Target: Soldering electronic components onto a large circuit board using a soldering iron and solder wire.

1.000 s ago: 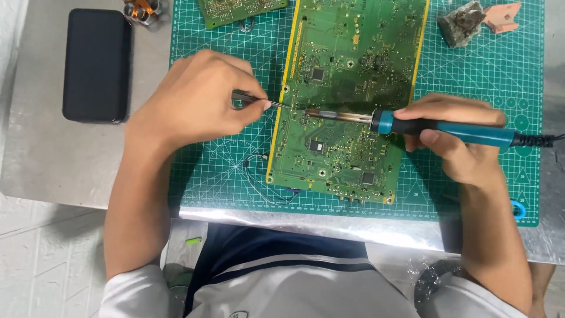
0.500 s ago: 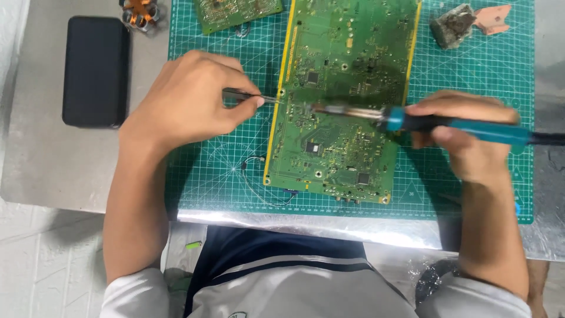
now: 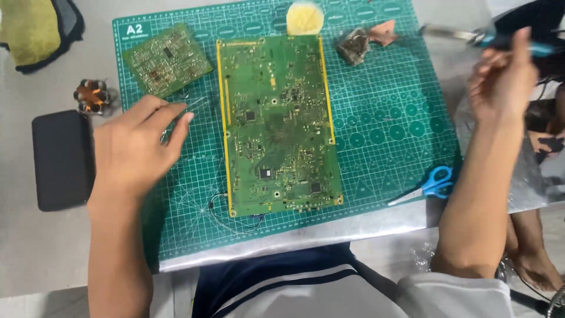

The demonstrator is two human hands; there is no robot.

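a person's two hands work over a green cutting mat [image 3: 382,141] on a grey desk [image 3: 47,253]. the left hand [image 3: 138,150] pinches thin tweezers [image 3: 191,107], tips pointing far-right, just left of a large green circuit board [image 3: 276,123]. the board lies flat mid-mat, long axis running near to far. the right hand [image 3: 500,76], blurred, grips a teal-handled soldering iron [image 3: 471,36] raised beyond the mat's far-right corner, tip pointing left. this looks like a pause between solder joints; resuming would call for bringing both tools onto the board. blue scissors [image 3: 426,185] lie near right.
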